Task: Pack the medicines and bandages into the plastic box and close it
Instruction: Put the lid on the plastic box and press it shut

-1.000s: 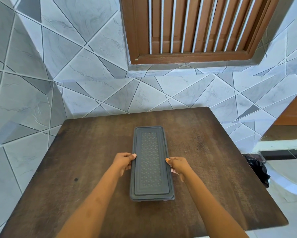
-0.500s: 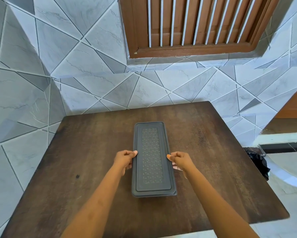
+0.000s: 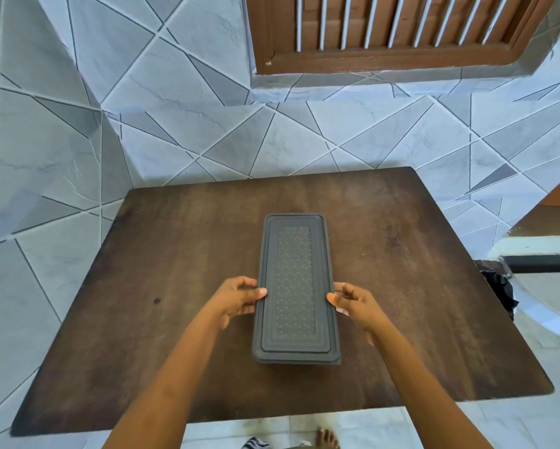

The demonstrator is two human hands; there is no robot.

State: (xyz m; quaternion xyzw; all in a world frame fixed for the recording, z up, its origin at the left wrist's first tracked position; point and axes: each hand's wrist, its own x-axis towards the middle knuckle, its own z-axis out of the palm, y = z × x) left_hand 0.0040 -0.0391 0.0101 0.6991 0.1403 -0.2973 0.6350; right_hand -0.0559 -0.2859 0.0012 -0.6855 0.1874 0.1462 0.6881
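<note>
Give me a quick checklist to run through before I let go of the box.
1. Lid on the box: ok, it covers the whole top.
2. Lid clicked shut all round: cannot tell.
3. Left hand and right hand each at a long edge: ok.
4. Box flat on the table, well inside its edges: ok.
5. No medicines or bandages left out on the table: ok.
6. Contents packed inside: cannot tell, lid is opaque.

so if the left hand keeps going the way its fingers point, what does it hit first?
The left hand points right, and its thumb already rests on the long left edge of the closed plastic box. The box is first.
</note>
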